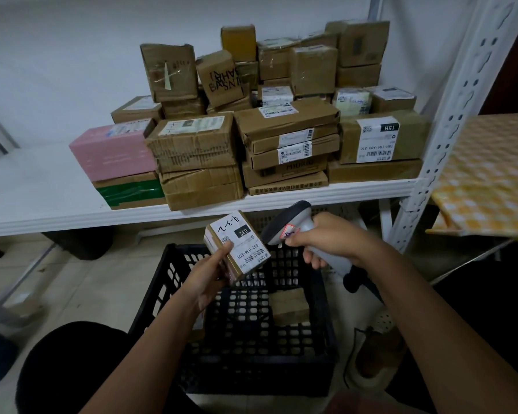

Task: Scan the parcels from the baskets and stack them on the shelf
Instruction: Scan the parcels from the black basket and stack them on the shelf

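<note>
We've got the left hand [205,274] pinching the small parcel [237,245], right hand [326,239] gripping the scanner [284,227]. We aim its head at the barcode, label probably square-on.

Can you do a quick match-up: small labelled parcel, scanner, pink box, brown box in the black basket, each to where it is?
Things:
1. small labelled parcel
2. scanner
3. pink box
4. brown box

Places:
A. far left of the shelf stack
B. held in right hand
C. on the black basket floor
D. held in left hand

Pairs: 1-D, 2-B, 3-A, 4-C
</note>
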